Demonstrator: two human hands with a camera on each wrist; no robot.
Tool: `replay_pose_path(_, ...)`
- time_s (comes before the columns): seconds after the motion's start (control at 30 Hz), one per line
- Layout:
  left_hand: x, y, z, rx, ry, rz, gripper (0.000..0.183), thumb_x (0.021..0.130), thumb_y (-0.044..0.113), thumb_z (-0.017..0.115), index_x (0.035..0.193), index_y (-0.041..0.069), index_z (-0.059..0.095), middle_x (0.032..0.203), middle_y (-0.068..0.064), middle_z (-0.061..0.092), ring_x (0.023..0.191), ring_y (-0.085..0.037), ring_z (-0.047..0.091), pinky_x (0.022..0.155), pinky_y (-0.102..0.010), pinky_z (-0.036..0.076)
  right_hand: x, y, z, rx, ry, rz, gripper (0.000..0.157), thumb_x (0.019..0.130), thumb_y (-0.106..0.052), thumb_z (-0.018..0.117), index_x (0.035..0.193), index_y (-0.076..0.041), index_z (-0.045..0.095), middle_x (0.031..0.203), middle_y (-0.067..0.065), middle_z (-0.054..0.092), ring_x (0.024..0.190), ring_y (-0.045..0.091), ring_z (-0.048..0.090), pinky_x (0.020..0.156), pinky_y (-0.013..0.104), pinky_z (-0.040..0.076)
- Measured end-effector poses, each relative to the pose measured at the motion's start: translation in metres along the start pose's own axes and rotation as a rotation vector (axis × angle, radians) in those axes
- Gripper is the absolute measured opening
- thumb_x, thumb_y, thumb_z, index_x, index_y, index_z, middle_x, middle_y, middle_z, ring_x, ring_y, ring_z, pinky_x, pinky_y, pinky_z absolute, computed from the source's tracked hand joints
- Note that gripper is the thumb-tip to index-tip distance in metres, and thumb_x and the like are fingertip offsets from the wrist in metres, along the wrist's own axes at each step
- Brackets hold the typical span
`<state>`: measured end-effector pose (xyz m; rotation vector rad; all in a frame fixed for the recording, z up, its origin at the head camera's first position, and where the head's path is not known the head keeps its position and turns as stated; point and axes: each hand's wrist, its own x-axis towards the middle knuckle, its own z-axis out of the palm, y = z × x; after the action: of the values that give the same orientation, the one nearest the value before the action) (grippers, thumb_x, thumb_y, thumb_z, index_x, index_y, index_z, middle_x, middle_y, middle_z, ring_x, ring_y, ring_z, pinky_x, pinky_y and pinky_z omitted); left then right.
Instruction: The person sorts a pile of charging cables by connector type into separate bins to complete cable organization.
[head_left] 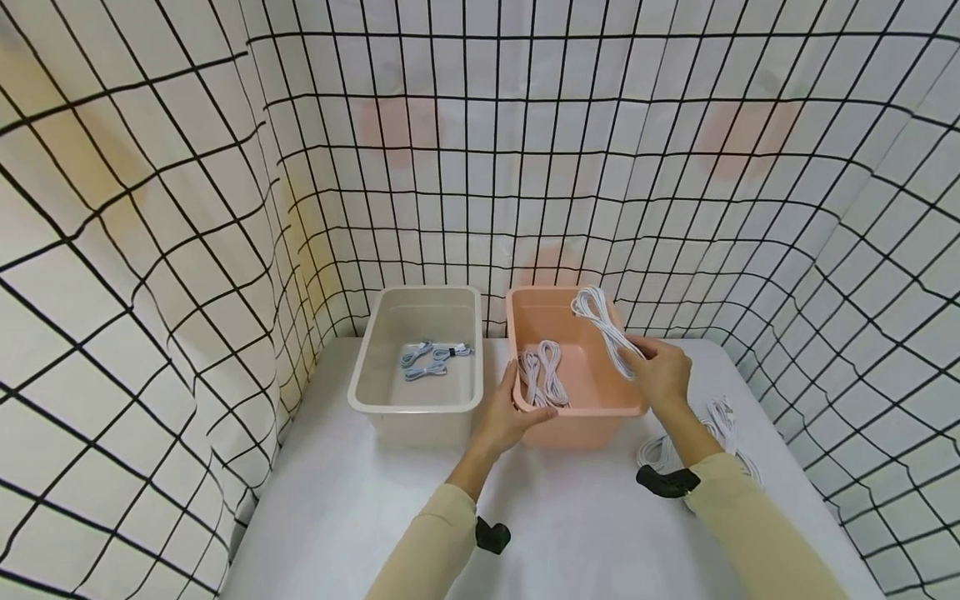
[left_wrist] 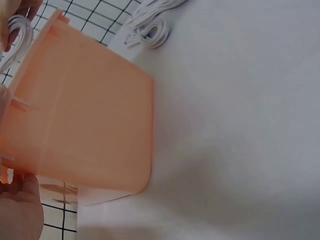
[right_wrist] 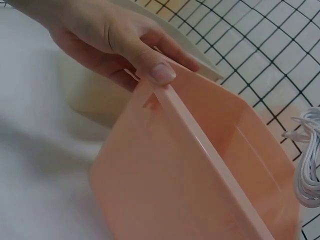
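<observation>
Currently gripping one end of a looped white cable (head_left: 609, 332) in the right hand (head_left: 663, 375), closing thumb and fingers round it at the right side of an orange bin (head_left: 577, 430). Pointing the cable's long axis away from that hand, slanting up and leftward over the orange bin's right rim, and holding the free looped end above the orange bin's far right part. Giving no clear sign of cable and rim touching. Bracing the orange bin's near left corner with the left hand (head_left: 501, 421), bending thumb over the near rim and fingers over the left one, so leaving the right hand much nearer to the held cable. Seeing two white bundles (head_left: 552, 379) lying side by side inside the orange bin, close to its left wall. Noticing more white cables (head_left: 723, 421) resting on the bench (head_left: 330, 483) to the right of the orange bin, partly hiding behind the right forearm (head_left: 750, 517). Also spotting a beige bin (head_left: 420, 427) standing just left of the orange bin, containing a few small pale-blue cables (head_left: 426, 371).
</observation>
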<state>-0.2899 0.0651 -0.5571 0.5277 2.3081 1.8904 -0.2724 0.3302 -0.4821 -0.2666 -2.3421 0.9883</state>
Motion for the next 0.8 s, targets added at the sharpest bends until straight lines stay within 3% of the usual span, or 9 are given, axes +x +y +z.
replay_pose_path(0.1, -0.001, 0.000, 0.002, 0.018, -0.002, 0.006, 0.120, 0.076, 0.030, 0.095, 0.167, 0.015, 0.018, 0.165, -0.004, 0.032, 0.142, -0.017, 0.042, 0.114, -0.036, 0.036, 0.004, -0.002, 0.007, -0.015, 0.010, 0.009, 0.027, 0.092, -0.019, 0.082, 0.116, -0.007, 0.080, 0.101, 0.013, 0.077, 0.095, 0.032, 0.073, 0.069, 0.017, 0.048)
replay_pose_path(0.17, -0.001, 0.000, 0.003, 0.033, -0.011, 0.014, 0.120, 0.077, 0.030, 0.095, 0.167, 0.014, 0.017, 0.167, -0.005, 0.029, 0.144, -0.017, 0.038, 0.116, -0.037, 0.034, 0.006, -0.002, 0.010, -0.017, 0.004, 0.025, 0.030, 0.092, -0.020, 0.081, 0.118, -0.005, 0.079, 0.103, 0.015, 0.077, 0.096, 0.034, 0.073, 0.073, 0.028, 0.054)
replay_pose_path(0.33, -0.001, 0.002, 0.007, 0.021, -0.025, 0.025, 0.117, 0.080, 0.027, 0.093, 0.167, 0.011, 0.016, 0.168, -0.006, 0.025, 0.148, -0.020, 0.034, 0.118, -0.039, 0.032, 0.009, 0.004, 0.013, -0.046, -0.152, 0.054, 0.069, 0.093, -0.040, 0.078, 0.149, -0.007, 0.056, 0.139, 0.023, 0.061, 0.118, 0.043, 0.062, 0.090, 0.057, 0.052)
replay_pose_path(0.43, -0.001, 0.002, 0.006, 0.010, -0.026, 0.031, 0.118, 0.079, 0.026, 0.093, 0.167, 0.011, 0.016, 0.168, -0.005, 0.025, 0.148, -0.020, 0.034, 0.117, -0.038, 0.032, 0.009, 0.010, 0.014, -0.046, -0.220, 0.064, 0.083, 0.092, -0.052, 0.075, 0.158, -0.013, 0.044, 0.151, 0.023, 0.050, 0.126, 0.044, 0.057, 0.093, 0.060, 0.051)
replay_pose_path(0.6, -0.002, 0.001, 0.003, -0.021, -0.016, 0.027, 0.118, 0.080, 0.025, 0.093, 0.167, 0.009, 0.015, 0.169, -0.008, 0.022, 0.149, -0.025, 0.032, 0.117, -0.039, 0.032, 0.011, 0.015, 0.012, -0.012, -0.212, 0.002, 0.076, 0.094, -0.045, 0.075, 0.157, -0.012, 0.046, 0.147, 0.020, 0.055, 0.122, 0.043, 0.060, 0.085, 0.057, 0.056)
replay_pose_path(0.8, -0.001, -0.001, 0.001, -0.022, -0.004, 0.003, 0.118, 0.079, 0.026, 0.094, 0.167, 0.013, 0.016, 0.168, -0.005, 0.026, 0.147, -0.023, 0.036, 0.116, -0.038, 0.034, 0.013, 0.016, 0.005, -0.044, -0.217, -0.044, 0.068, 0.094, -0.036, 0.078, 0.151, -0.007, 0.052, 0.136, 0.020, 0.064, 0.113, 0.042, 0.066, 0.081, 0.054, 0.058)
